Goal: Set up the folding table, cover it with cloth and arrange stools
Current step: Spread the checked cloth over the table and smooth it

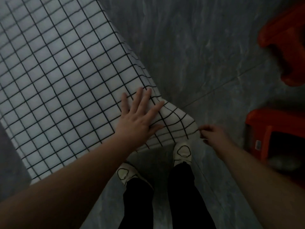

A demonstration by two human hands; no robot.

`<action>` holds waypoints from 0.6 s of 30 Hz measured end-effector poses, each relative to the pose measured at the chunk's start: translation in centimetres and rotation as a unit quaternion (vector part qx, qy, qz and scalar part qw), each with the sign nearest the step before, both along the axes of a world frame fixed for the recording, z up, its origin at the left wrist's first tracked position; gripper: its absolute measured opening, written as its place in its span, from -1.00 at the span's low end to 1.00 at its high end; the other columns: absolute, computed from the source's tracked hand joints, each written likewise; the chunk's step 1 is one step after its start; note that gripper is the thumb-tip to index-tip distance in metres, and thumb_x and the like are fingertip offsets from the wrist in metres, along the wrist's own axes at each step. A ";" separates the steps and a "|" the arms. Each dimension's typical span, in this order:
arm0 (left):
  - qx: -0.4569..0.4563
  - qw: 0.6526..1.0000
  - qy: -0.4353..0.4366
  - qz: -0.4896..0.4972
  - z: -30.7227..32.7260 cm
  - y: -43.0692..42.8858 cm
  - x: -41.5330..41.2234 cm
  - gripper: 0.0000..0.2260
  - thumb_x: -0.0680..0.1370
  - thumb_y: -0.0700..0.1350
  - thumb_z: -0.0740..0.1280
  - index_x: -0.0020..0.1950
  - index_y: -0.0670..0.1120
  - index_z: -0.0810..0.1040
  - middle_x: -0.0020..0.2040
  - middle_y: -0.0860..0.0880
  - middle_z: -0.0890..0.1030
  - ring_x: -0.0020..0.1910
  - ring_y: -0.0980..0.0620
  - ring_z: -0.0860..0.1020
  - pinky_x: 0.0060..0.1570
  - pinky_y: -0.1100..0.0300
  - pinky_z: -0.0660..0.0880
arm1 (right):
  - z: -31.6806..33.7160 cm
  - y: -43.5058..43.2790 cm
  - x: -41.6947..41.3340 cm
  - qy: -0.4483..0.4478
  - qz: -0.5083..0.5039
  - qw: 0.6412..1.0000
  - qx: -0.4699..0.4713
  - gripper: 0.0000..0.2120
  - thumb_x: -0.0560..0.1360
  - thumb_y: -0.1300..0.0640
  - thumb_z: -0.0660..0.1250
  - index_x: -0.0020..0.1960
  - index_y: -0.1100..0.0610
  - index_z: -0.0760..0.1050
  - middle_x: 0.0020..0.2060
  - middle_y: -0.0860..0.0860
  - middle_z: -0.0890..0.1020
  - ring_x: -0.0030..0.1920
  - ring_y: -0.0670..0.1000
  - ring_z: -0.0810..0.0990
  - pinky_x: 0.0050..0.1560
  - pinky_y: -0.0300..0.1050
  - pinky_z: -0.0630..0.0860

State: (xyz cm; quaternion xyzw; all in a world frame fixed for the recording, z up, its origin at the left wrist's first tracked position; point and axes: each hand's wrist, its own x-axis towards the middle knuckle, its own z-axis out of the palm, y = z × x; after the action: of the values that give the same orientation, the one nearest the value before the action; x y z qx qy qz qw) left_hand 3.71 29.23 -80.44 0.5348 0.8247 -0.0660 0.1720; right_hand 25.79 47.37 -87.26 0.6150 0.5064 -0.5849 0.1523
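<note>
The left hand (138,123) and the right hand (214,135) are bare. Both arms are bare too, as far as they show. The legs are in black trousers (181,195). On the feet are white shoes, the left shoe (126,174) and the right shoe (182,153). Each shoe has a dark line that loops round its top part. Smaller bits of the shoes are too blurry to tell.

White cloth (57,80) with black grid lines; 2 red-orange stools (283,38); grey marbled floor (189,47).
</note>
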 end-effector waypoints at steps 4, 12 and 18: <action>0.019 1.000 0.006 0.005 -0.1 0.1 0.1 -0.43 0.64 0.29 0.05 0.61 0.18 0.02 0.64 -0.17 -0.14 0.60 -0.22 -0.24 0.46 -0.40 -0.13 | 1.6 -2.1 -3.3 -0.027 0.073 0.957 0.279 -0.62 0.51 0.33 0.25 0.32 0.20 0.45 0.21 0.16 0.54 0.20 0.14 0.51 0.14 -0.07 0.43; 0.017 0.999 0.010 0.026 1.5 1.2 0.4 -0.54 0.61 0.21 0.15 0.49 0.12 0.28 0.63 -0.17 0.00 0.60 -0.25 -0.18 0.40 -0.50 -0.15 | 4.3 -6.1 -7.8 0.165 0.424 0.827 0.331 -0.36 0.53 0.13 0.30 0.57 0.10 0.20 0.52 0.04 0.32 0.53 0.03 0.24 0.55 0.13 0.10; 0.013 0.999 -0.014 0.026 0.5 1.4 0.2 -0.61 0.61 0.18 0.19 0.41 0.13 0.30 0.63 -0.17 0.02 0.60 -0.28 -0.19 0.37 -0.54 -0.13 | 4.2 -4.7 -8.5 0.179 0.355 0.880 0.260 -0.59 0.62 0.10 0.24 0.46 -0.05 0.43 0.30 0.00 0.59 0.25 0.05 0.56 0.17 -0.22 0.41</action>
State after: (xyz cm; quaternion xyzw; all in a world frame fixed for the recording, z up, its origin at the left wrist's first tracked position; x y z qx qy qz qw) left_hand 3.90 30.64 -79.90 0.5159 0.8366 -0.0433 0.1789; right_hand 17.32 42.70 -83.09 0.2958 0.8437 -0.4386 0.0909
